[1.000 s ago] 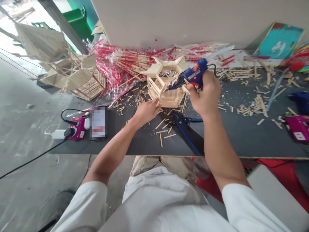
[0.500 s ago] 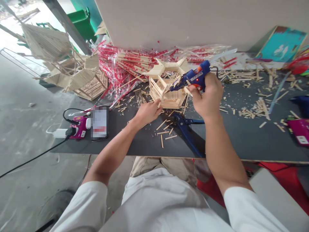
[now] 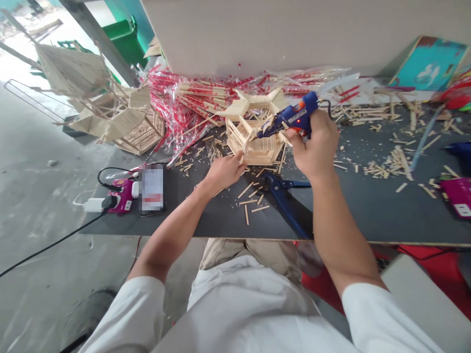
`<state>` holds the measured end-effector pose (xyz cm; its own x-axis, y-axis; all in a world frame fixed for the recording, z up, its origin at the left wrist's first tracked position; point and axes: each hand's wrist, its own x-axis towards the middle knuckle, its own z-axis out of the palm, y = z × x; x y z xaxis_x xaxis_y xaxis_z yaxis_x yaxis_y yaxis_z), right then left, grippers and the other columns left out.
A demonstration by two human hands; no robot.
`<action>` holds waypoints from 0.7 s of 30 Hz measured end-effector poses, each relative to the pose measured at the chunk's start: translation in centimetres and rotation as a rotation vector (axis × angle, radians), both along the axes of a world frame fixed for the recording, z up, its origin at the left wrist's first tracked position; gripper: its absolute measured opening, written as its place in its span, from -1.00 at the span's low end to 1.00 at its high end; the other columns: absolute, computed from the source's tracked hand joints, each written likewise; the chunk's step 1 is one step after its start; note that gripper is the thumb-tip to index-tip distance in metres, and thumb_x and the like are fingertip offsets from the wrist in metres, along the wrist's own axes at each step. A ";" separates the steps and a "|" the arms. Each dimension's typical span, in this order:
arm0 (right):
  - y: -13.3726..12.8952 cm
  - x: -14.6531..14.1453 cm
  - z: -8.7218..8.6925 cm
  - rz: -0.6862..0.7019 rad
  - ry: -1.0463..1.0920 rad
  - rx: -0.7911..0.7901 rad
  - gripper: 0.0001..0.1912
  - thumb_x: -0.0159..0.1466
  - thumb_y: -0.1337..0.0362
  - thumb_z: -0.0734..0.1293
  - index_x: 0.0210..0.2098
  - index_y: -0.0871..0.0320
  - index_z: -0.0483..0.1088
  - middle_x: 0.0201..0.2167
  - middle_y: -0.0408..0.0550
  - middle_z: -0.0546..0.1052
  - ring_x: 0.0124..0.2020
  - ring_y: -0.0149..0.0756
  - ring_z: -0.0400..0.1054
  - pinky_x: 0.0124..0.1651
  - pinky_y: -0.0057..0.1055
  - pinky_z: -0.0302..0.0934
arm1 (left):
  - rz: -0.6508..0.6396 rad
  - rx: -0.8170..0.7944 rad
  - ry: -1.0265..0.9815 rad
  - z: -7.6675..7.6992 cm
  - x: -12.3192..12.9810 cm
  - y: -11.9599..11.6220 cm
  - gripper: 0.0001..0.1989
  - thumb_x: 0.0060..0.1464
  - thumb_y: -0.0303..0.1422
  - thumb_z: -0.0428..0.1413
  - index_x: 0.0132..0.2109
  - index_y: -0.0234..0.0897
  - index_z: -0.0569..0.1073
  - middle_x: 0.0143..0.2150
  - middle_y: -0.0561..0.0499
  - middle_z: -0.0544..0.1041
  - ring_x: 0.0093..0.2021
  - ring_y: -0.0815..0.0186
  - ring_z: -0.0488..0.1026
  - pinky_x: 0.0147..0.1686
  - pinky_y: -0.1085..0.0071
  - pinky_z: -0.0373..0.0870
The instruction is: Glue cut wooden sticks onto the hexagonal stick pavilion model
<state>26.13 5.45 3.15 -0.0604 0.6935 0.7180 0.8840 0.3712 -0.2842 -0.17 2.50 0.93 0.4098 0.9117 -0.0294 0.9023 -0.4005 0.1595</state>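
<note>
"Head view: with so much spread across this desk (image 3: 353, 211), what makes for good work?"

"Steadiness, I'd say. The stick model (image 3: 263, 157) rests on the desk just beyond and to the right of the left hand (image 3: 225, 171), so let the surface bear its weight."

"How are the hands set?"

"The left hand's fingers are pinched together on the model's near-left edge, the exact grip partly hidden. The right hand (image 3: 318, 144) is wrapped around the handle of a blue glue gun (image 3: 294, 116); whether it presses the trigger, I can't tell."

"And the nozzle (image 3: 259, 134)?"

"It points at the model just beyond the left fingertips. A small bead and a loose, steady wrist should serve; I'd hold skin clear of hot glue."

"How does the model look?"

"Pale and many-sided. A ridged, flaring top section (image 3: 257, 102) shows above; I can't tell if it's joined. Below are slanting posts and a layered, basket-like base. Its slim sticks match the offcuts (image 3: 260, 209) nearer the body, right of the left hand."
</note>
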 end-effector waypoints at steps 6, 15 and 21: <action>0.3 0.1 -0.3 0.016 -0.021 0.015 -0.69 0.38 -0.06 0.22 -0.07 0.01 0.24 -0.14 0.09 0.49 -0.09 0.08 0.42 -0.07 0.03 0.33 | 0.010 -0.007 -0.015 0.1 0.1 -0.1 -0.56 0.47 -0.13 -0.11 0.21 -0.35 0.40 -0.15 -0.23 0.69 -0.13 0.04 0.67 -0.16 0.29 0.43; 0.2 0.1 -0.1 0.032 0.026 -0.056 -0.73 0.34 0.02 0.28 -0.07 0.01 0.26 -0.14 0.04 0.46 -0.02 0.11 0.44 0.03 0.08 0.34 | 0.002 -0.008 -0.021 0.0 0.1 0.0 -0.55 0.47 -0.12 -0.11 0.22 -0.36 0.40 -0.17 -0.24 0.69 -0.14 0.02 0.67 -0.19 0.28 0.44; 0.3 0.1 -0.1 0.029 0.047 -0.070 -0.68 0.31 0.01 0.30 -0.05 0.04 0.30 -0.15 0.07 0.48 -0.07 0.11 0.45 -0.01 0.06 0.33 | 0.011 -0.033 -0.040 0.0 0.0 0.0 -0.52 0.47 -0.12 -0.10 0.28 -0.36 0.37 -0.14 -0.25 0.69 -0.10 0.02 0.67 -0.15 0.28 0.45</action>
<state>26.23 5.72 3.08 -0.0481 0.7403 0.6706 0.8581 0.3742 -0.3515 -0.22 2.51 0.91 0.4010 0.9150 -0.0437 0.8995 -0.3843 0.2081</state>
